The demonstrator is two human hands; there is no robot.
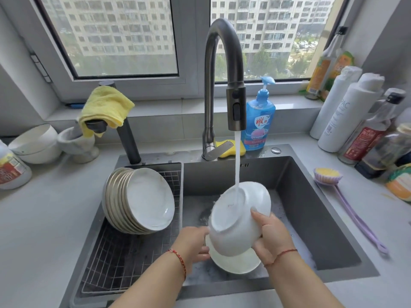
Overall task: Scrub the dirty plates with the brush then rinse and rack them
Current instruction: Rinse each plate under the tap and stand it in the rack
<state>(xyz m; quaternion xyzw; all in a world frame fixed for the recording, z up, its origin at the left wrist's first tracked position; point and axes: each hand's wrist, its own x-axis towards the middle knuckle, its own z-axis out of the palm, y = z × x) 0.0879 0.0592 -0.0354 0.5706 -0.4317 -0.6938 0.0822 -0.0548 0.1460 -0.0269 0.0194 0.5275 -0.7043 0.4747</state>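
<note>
Both my hands hold a white bowl (pixel 235 221) tilted under the running water from the faucet (pixel 235 107). My right hand (pixel 272 235) grips its right side, and my left hand (pixel 193 243) holds its left rim. Under the bowl a white plate (pixel 233 263) lies on the sink floor. Several washed white plates (pixel 144 198) lean stacked in the wire rack (pixel 124 258) on the sink's left side. The purple long-handled brush (pixel 347 203) lies on the counter to the right of the sink.
A blue dish-soap bottle (pixel 259 121) and yellow sponge (pixel 231 147) stand behind the sink (pixel 311 207). Bottles (pixel 347 114) crowd the right counter. White bowls (pixel 35 143), a mortar (pixel 77 145) and a yellow cloth (pixel 104 107) are at the back left.
</note>
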